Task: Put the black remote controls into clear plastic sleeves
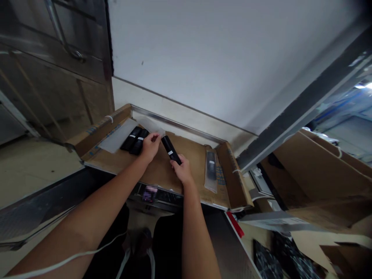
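My right hand (182, 168) grips the lower end of a black oblong piece (169, 147) with a small white label. This piece is tilted, its far end pointing up and left. My left hand (151, 146) has its fingers pinched at the edge of a translucent plastic bag (148, 124), close to the far end of the piece. Beside the left hand two similar black pieces (133, 135) lie side by side, each with a white label. Farther left is a flat translucent bag (116, 137). At the right, one labelled black piece lies inside a translucent bag (210, 170).
A cardboard-lined tray (186, 139) with raised cardboard sides holds these things. Behind it stands a white wall (186, 58), with a metal door (72, 73) at left. A large cardboard box (322, 174) stands at right. A white cord (78, 255) crosses my left forearm.
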### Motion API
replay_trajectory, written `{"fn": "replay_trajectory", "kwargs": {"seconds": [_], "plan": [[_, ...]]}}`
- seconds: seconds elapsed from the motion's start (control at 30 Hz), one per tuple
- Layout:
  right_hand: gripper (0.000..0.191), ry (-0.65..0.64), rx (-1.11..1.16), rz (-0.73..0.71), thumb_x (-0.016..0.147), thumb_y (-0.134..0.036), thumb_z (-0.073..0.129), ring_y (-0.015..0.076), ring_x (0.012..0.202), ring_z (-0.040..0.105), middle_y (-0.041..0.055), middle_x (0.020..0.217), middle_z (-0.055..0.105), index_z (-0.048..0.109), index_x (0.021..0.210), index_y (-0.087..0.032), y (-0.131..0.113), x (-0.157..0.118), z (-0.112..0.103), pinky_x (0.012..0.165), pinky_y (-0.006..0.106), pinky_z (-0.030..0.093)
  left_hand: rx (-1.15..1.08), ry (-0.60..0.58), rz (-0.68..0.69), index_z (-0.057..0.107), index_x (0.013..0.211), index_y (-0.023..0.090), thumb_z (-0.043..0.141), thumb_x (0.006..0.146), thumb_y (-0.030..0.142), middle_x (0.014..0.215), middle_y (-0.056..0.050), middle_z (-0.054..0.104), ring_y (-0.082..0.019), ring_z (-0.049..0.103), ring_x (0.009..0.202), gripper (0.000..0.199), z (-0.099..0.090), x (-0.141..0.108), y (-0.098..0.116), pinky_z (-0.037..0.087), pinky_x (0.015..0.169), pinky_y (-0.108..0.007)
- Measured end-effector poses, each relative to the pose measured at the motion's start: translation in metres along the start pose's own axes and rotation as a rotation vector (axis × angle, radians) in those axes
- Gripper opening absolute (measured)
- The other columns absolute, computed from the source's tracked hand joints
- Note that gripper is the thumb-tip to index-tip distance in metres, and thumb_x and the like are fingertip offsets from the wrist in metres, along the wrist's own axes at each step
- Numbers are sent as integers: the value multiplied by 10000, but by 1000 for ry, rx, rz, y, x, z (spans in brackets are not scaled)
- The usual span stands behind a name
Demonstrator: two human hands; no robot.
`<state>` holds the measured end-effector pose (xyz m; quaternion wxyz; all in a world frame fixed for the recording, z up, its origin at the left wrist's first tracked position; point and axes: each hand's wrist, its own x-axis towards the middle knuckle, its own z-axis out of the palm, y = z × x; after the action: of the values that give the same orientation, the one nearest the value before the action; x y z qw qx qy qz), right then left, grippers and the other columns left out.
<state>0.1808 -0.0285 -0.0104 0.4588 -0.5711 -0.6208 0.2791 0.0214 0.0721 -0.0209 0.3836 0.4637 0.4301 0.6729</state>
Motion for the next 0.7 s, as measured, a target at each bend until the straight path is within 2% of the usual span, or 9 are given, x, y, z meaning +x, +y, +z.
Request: {"fn": "replay_trajectory", "kwargs": {"seconds": [0.1,0.23,0.37,0.7], "plan": [[135,-29,-11,-58,761,-304,588,162,689,540,-4,695,557,655,780,-188,0,0,1,639,264,434,83,8,90,665,858,163,639,813,377,738,-3,642,-129,564,659,219,-2,0,-1,470,629,-248],[108,21,-88,-129,769,-276,584,172,736,540,8,749,555,642,765,-185,-2,-1,3,690,283,421,229,24,238,676,886,162,605,861,335,812,-25,667,-141,580,717,189,-4,-5,7,479,691,-264],[115,45,-134,-151,791,-268,589,177,756,555,16,782,581,662,818,-184,-4,-4,3,711,286,426,340,-14,386,671,922,168,572,901,295,875,-46,666,-157,591,776,162,-5,-10,15,485,734,-284],[145,79,-273,-247,845,-281,585,201,808,570,42,815,611,688,894,-191,-13,-6,5,758,305,438,476,-92,533,634,995,171,461,971,261,961,-76,632,-183,592,904,196,-6,-16,23,496,786,-305]]}}
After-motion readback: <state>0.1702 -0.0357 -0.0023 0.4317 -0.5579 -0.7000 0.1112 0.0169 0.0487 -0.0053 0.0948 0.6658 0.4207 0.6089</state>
